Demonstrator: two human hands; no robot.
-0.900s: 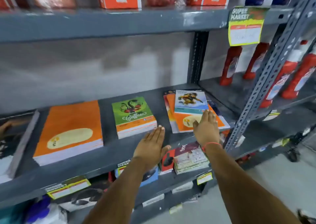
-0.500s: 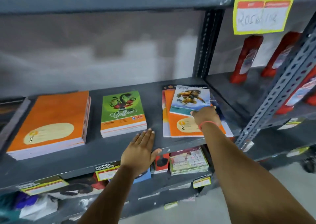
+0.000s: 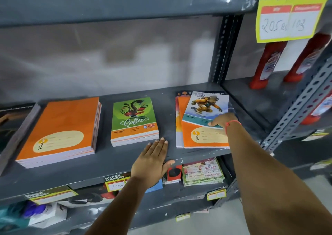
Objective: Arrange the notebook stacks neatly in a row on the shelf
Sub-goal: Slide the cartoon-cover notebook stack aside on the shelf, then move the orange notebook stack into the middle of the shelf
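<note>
Down low, on the shelf under the grey metal shelf (image 3: 107,170): one red and black box (image 3: 173,174), one stack of flowery printed cards (image 3: 203,172), two yellow price tags (image 3: 115,184).

Next up, left hand (image 3: 152,163) flat on the shelf's front part, fingers straight and close together, wide open, holding nothing, fingertips just short of the green stack.

Right hand (image 3: 221,120) reaching further in, curled at the near corner of one small notebook with a blue sky cover and a jumping figure (image 3: 205,107); thumb on top of the cover, other fingers hidden, so cannot tell how tight the hold. One thin red string (image 3: 231,122) round that wrist.

On the shelf, three notebook stacks in a row, well apart. Left: big thick stack of orange notebooks with a cream oval label (image 3: 59,132). Middle: smaller stack of green "Coffee" notebooks (image 3: 134,121). Right: thin messy stack of orange notebooks (image 3: 190,136), edges not lined up, the blue one lying tilted on top.

Furthest back, on the right: two tall red bottles (image 3: 269,62), one big yellow price sign (image 3: 291,13) hanging above.
</note>
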